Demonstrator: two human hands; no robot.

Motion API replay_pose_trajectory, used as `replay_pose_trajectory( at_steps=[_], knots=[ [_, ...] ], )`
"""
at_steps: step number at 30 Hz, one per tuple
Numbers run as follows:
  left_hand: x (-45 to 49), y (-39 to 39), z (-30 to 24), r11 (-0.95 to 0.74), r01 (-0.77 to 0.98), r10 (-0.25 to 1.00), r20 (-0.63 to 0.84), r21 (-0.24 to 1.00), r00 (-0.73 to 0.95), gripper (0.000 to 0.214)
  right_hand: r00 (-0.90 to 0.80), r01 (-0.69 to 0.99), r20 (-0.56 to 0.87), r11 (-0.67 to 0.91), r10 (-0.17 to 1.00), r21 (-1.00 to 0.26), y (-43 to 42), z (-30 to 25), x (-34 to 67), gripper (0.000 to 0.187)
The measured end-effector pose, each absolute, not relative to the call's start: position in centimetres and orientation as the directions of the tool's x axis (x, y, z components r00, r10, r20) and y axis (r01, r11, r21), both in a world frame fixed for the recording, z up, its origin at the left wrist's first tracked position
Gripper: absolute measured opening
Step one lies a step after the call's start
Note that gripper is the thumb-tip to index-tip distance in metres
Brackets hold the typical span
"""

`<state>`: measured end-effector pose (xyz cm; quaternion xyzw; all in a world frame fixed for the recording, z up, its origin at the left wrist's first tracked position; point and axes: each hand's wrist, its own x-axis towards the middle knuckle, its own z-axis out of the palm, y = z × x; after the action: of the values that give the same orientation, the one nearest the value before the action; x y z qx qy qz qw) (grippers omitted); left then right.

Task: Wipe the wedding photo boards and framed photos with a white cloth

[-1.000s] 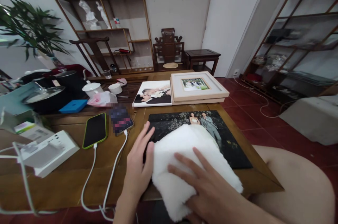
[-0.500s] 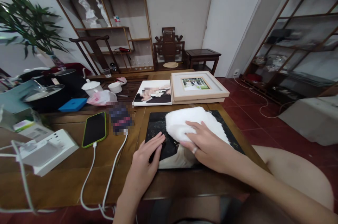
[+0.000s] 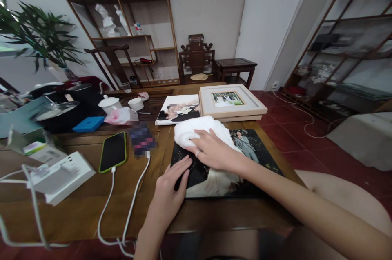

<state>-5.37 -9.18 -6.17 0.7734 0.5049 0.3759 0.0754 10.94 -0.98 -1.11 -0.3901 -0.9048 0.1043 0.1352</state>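
Observation:
A large dark photo print [image 3: 257, 162] lies flat near the table's front edge, showing a person in a grey suit and part of a pale dress. My right hand [image 3: 211, 150], with a ring on one finger, grips a white fluffy towel [image 3: 202, 127] and presses it on the photo's upper left area. My left hand [image 3: 171, 182] rests on the photo's left edge with its fingers stretched out, holding nothing. The towel hides the upper left corner of the print.
Behind the photo sit a framed picture [image 3: 245, 109] and a smaller photo panel [image 3: 168, 119]. To the left are a green-cased phone [image 3: 113, 152] on a white cable, a white power strip [image 3: 72, 178], a blue box [image 3: 88, 124], a white teapot [image 3: 109, 104] and a dark pot [image 3: 58, 117].
My right hand has slid the towel left across the photo, uncovering the suited person on its right side. My left hand has stayed at the left edge.

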Motion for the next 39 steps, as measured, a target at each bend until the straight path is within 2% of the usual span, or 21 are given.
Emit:
replay_pose_trajectory(
  at_steps=[7, 10, 16, 20, 24, 27, 29, 31, 34, 36, 39],
  knots=[
    [-5.4, -9.1, -6.3, -0.468, 0.734, 0.840, 0.506, 0.492, 0.197, 0.029, -0.518, 0.786, 0.133, 0.531, 0.845, -0.317, -2.4, -1.6, 17.8, 0.038],
    [-5.3, -9.0, -6.3, -0.466, 0.732, 0.842, 0.504, 0.497, 0.194, 0.028, -0.429, 0.822, 0.169, 0.461, 0.887, -0.335, -3.3, -2.3, 21.1, 0.040],
    [-5.3, -9.2, -6.2, -0.456, 0.732, 0.844, 0.507, 0.507, 0.175, 0.027, -0.398, 0.853, 0.210, 0.445, 0.893, -0.273, -6.3, -3.7, 24.7, 0.038],
    [-5.3, -9.4, -5.9, -0.448, 0.723, 0.849, 0.503, 0.525, 0.161, 0.031, -0.458, 0.840, 0.269, 0.511, 0.847, -0.182, -10.7, -3.7, 24.2, 0.033],
    [-5.2, -9.4, -5.9, -0.429, 0.739, 0.861, 0.483, 0.519, 0.160, 0.037, -0.604, 0.748, 0.344, 0.660, 0.719, -0.064, -14.8, -2.9, 23.0, 0.020],
    [-5.2, -9.2, -6.2, -0.418, 0.752, 0.865, 0.477, 0.510, 0.158, 0.039, -0.716, 0.645, 0.322, 0.763, 0.619, -0.033, -16.1, -2.3, 22.6, 0.022],
    [-5.2, -9.1, -6.4, -0.421, 0.757, 0.862, 0.479, 0.500, 0.164, 0.039, -0.696, 0.660, 0.330, 0.749, 0.637, -0.055, -16.0, -2.0, 22.4, 0.022],
    [-5.2, -9.1, -6.4, -0.431, 0.757, 0.857, 0.484, 0.492, 0.173, 0.036, -0.608, 0.735, 0.335, 0.670, 0.720, -0.103, -15.0, -2.0, 22.4, 0.023],
    [-5.2, -9.1, -6.4, -0.437, 0.751, 0.858, 0.481, 0.495, 0.181, 0.032, -0.507, 0.809, 0.254, 0.557, 0.824, -0.190, -11.8, -2.1, 22.6, 0.033],
    [-5.2, -9.1, -6.3, -0.431, 0.752, 0.863, 0.472, 0.498, 0.181, 0.032, -0.486, 0.822, 0.179, 0.517, 0.856, -0.240, -8.9, -2.2, 22.9, 0.041],
    [-5.2, -9.1, -6.3, -0.427, 0.758, 0.865, 0.466, 0.493, 0.184, 0.032, -0.453, 0.829, 0.173, 0.484, 0.875, -0.279, -4.8, -2.2, 23.6, 0.039]
  ],
)
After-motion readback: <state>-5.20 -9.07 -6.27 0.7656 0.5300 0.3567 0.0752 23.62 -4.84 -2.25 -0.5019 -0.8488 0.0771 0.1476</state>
